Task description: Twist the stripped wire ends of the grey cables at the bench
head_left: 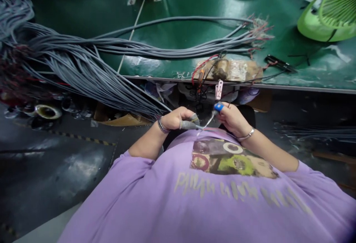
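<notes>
My left hand [180,119], with grey covers on thumb and finger, is closed around the end of a grey cable [199,127] just in front of my shirt. From that end a whitish strand [208,121] runs up to my right hand [232,117]. Its fingers, one wrapped in blue, are closed in a pinch on the strand. Thin reddish wires show faintly below, between the hands. Left of my hands, a thick bundle of grey cables [91,76] hangs over the bench edge.
On the green bench [180,6] lie more grey cables with frayed ends [258,32]. A taped wooden block [236,69] with wires sits at the front edge, beside a black tool [280,63]. A green fan-like basket [330,11] stands at the right. Boxes and bags are under the bench.
</notes>
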